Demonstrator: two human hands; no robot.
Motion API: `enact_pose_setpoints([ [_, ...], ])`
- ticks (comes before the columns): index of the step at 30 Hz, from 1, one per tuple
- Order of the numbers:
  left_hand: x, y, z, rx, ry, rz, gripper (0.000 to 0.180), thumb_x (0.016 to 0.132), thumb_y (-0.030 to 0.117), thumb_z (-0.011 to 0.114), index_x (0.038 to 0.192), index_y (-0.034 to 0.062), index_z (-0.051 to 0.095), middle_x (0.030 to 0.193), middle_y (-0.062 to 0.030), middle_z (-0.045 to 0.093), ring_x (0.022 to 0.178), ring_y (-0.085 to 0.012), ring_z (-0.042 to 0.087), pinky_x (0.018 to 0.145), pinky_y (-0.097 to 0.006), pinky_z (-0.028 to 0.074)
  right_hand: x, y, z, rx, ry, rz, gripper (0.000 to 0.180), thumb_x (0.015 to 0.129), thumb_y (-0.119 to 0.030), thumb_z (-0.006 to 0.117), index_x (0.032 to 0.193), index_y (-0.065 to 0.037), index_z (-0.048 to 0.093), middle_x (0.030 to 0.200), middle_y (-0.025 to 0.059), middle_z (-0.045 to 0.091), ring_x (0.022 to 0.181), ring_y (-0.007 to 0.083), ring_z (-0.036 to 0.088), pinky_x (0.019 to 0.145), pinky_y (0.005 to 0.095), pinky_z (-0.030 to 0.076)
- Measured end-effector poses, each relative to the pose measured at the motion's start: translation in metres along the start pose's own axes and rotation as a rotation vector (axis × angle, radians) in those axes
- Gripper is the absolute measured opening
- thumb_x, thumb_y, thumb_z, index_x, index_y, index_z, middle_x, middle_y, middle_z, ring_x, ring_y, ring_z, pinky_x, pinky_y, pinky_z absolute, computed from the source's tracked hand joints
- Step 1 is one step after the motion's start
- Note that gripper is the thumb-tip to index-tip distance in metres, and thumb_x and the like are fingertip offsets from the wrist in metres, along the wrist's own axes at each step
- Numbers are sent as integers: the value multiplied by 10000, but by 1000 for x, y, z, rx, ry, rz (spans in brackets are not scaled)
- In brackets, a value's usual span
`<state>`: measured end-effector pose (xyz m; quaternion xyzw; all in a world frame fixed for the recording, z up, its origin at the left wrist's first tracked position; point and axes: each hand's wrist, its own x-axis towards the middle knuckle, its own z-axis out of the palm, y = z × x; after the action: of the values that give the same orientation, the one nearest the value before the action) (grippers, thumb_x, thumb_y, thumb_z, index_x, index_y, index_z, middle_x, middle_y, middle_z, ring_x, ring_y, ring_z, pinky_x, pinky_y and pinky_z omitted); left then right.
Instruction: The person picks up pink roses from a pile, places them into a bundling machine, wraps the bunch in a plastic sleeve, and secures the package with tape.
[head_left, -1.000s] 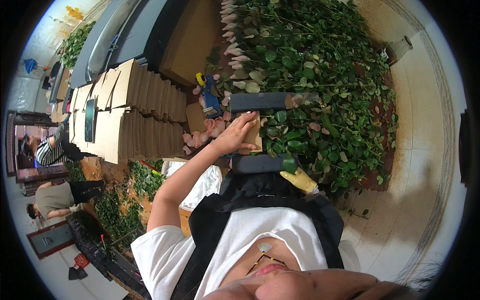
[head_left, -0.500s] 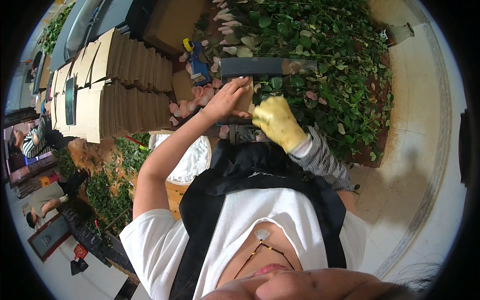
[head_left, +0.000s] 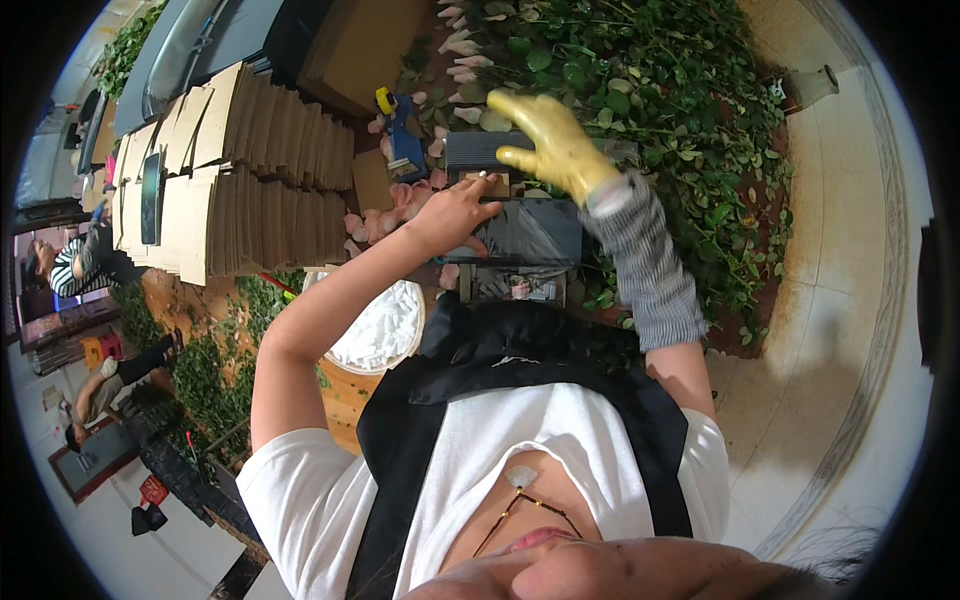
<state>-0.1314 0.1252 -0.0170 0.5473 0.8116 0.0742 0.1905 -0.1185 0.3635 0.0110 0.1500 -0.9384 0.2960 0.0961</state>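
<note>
My left hand (head_left: 455,218), bare, lies with its fingers spread over a small tan cardboard piece (head_left: 493,185) and the left end of a dark sheet with shiny clear film (head_left: 535,230). How much of the cardboard lies beneath the fingers is hidden. My right hand (head_left: 555,145) wears a yellow glove, with thumb and fingers apart and nothing between them. It hovers at the ridged dark grey strip (head_left: 475,150), beside the leafy green stems. Pale pink rose heads (head_left: 463,68) line the left end of those stems.
Tall stacks of folded cardboard (head_left: 270,215) stand at left, with a phone (head_left: 151,200) on them. A blue tape dispenser (head_left: 406,140) and loose pink petals (head_left: 385,215) lie nearby. A round tub of white pieces (head_left: 385,330) sits lower left. Two people are farther left.
My right hand has lifted off the cardboard and moved up, its fingers opening. My left hand has shifted slightly down, and the film-covered dark sheet now shows below it.
</note>
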Motion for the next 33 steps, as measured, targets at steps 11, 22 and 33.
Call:
enact_pose_setpoints([
  [11, -38, 8, 89, -406, 675, -402, 948, 652, 357, 924, 1456, 69, 510, 1527, -166, 455, 1388, -365, 463, 1133, -440, 402, -88, -40, 77, -721, -247, -28, 267, 859, -122, 606, 1084, -8, 694, 769, 46, 722, 731, 201, 708, 832, 363, 543],
  [22, -37, 30, 76, -35, 599, -405, 527, 768, 366, 814, 1182, 74, 669, 1318, -45, 634, 1284, -222, 572, 1181, -477, 319, -125, 6, -23, 208, -382, 702, 717, 875, -204, 791, 1495, -21, 482, 1094, 178, 662, 959, 274, 668, 853, 409, 555],
  [33, -57, 30, 106, -444, 830, -388, 483, 915, 153, 702, 1364, 35, 568, 1504, -136, 511, 1435, -319, 437, 1167, -462, 345, -55, -41, 51, -111, -458, -70, 522, 897, -295, 733, 1377, -142, 600, 876, 137, 635, 837, 356, 632, 752, 468, 513],
])
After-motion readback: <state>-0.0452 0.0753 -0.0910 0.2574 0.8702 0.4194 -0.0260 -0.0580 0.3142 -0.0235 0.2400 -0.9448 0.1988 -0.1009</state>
